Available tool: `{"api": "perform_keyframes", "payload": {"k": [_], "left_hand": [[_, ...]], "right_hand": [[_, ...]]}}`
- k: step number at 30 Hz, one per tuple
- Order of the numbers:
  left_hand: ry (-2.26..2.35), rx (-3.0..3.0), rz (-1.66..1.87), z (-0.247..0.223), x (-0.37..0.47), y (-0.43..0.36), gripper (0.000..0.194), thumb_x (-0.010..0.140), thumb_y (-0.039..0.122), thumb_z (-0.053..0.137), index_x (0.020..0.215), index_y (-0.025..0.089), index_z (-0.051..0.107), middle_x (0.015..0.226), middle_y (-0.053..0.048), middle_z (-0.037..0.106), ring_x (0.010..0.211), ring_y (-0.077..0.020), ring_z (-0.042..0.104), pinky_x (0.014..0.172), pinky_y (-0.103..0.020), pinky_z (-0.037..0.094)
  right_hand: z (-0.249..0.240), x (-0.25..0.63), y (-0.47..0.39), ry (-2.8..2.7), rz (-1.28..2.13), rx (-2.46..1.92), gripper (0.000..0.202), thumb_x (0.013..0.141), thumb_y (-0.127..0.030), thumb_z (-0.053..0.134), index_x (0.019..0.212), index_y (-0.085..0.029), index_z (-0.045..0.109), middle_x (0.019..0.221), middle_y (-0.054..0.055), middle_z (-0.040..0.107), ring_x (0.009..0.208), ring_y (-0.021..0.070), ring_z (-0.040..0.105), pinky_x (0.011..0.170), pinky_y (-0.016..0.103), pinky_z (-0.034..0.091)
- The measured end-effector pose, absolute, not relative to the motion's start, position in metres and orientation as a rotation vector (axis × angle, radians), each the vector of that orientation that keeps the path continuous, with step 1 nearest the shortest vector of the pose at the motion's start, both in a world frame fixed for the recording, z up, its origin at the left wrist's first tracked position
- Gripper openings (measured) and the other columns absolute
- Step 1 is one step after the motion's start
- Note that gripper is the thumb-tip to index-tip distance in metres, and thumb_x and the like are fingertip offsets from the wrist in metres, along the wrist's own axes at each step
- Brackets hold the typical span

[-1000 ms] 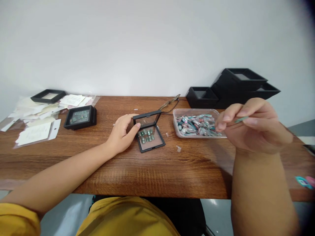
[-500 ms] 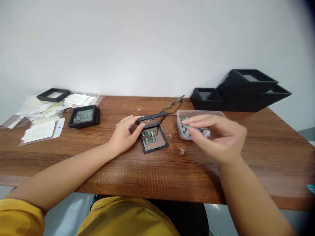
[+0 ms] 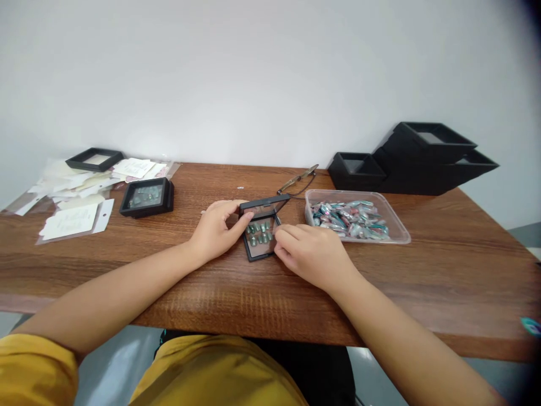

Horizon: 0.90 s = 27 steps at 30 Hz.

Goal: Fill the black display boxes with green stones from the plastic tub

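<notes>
A black-framed display case (image 3: pixel 261 259) stands opened on the wooden table, its clear-windowed lid tilted up. Inside it, several green false nails (image 3: pixel 260 239) lie in two rows. My left hand (image 3: pixel 217 230) grips the left side of the case, thumb on the raised lid. Fingers bunched in a pinch, my right hand (image 3: pixel 315 254) is at the right side of the case and covers part of it. Whatever is between those fingertips is hidden. Beyond it a clear plastic tub (image 3: pixel 399 232) holds many shiny teal, silver and pink false nails.
Eyeglasses (image 3: pixel 298 179) lie behind the case. Stacked black cases (image 3: pixel 422 169) stand at the back right. To the left are another black case with nails (image 3: pixel 146 197), white cards (image 3: pixel 70 221) in clear sleeves and a black frame (image 3: pixel 95 159). A wall (image 3: pixel 253 84) borders the table's back.
My right hand has moved left and down from over the tub to the case, carrying a thin teal piece that is now out of sight. My left hand keeps its hold on the case.
</notes>
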<state>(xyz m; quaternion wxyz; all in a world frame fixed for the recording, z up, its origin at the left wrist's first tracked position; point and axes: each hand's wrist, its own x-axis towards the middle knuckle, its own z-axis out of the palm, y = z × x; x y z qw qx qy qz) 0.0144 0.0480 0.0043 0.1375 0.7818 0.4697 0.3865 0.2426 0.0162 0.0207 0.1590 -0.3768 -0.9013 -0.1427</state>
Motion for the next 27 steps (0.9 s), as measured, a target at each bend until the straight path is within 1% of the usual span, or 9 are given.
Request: {"api": "perform_keyframes", "payload": {"k": [3, 9, 17, 21, 24, 27], "left_hand": [[1.354, 2.264, 1.099, 0.006, 0.015, 0.047, 0.020, 0.095, 0.034, 0.059, 0.096, 0.020, 0.072, 0.094, -0.004, 0.077, 0.086, -0.0200, 0.071, 0.081, -0.035, 0.053], [1.348, 2.260, 1.091, 0.006, 0.015, 0.047, 0.020, 0.096, 0.034, 0.058, 0.097, 0.020, 0.072, 0.093, -0.004, 0.077, 0.086, -0.0195, 0.070, 0.082, -0.035, 0.052], [1.349, 2.247, 1.075, 0.005, 0.015, 0.048, 0.021, 0.095, 0.034, 0.058, 0.098, 0.019, 0.073, 0.091, -0.003, 0.077, 0.084, -0.0193, 0.070, 0.081, -0.034, 0.051], [1.351, 2.245, 1.071, 0.005, 0.015, 0.048, 0.021, 0.095, 0.034, 0.057, 0.098, 0.020, 0.073, 0.090, -0.003, 0.077, 0.082, -0.0183, 0.070, 0.078, -0.033, 0.052], [1.357, 2.244, 1.075, 0.006, 0.016, 0.047, 0.021, 0.095, 0.033, 0.058, 0.098, 0.020, 0.073, 0.090, -0.003, 0.077, 0.083, -0.0185, 0.071, 0.080, -0.033, 0.052], [1.366, 2.245, 1.076, 0.006, 0.016, 0.046, 0.020, 0.095, 0.033, 0.058, 0.099, 0.020, 0.073, 0.091, -0.003, 0.078, 0.083, -0.0188, 0.071, 0.080, -0.034, 0.052]], "right_hand": [[0.018, 0.240, 0.018, -2.562, -0.431, -1.096, 0.019, 0.091, -0.014, 0.051, 0.075, -0.019, 0.061, 0.071, 0.001, 0.068, 0.063, 0.0166, 0.062, 0.057, 0.032, 0.032], [0.017, 0.237, 0.018, -2.575, -0.440, -1.150, 0.017, 0.091, -0.016, 0.052, 0.077, -0.019, 0.062, 0.073, 0.001, 0.067, 0.068, 0.0176, 0.063, 0.061, 0.032, 0.031], [0.020, 0.230, 0.017, -2.550, -0.430, -1.341, 0.011, 0.087, -0.015, 0.057, 0.079, -0.017, 0.064, 0.075, 0.004, 0.067, 0.070, 0.0207, 0.065, 0.057, 0.032, 0.027], [0.022, 0.229, 0.016, -2.578, -0.388, -1.404, 0.016, 0.089, -0.016, 0.057, 0.079, -0.017, 0.068, 0.079, 0.005, 0.068, 0.074, 0.0215, 0.066, 0.057, 0.032, 0.030], [0.023, 0.230, 0.015, -2.628, -0.318, -1.444, 0.020, 0.093, -0.019, 0.055, 0.089, -0.017, 0.075, 0.087, 0.005, 0.071, 0.082, 0.0223, 0.068, 0.060, 0.033, 0.035], [0.023, 0.231, 0.013, -2.651, -0.293, -1.465, 0.023, 0.095, -0.020, 0.053, 0.098, -0.017, 0.076, 0.093, 0.005, 0.072, 0.084, 0.0224, 0.068, 0.062, 0.034, 0.038]]}}
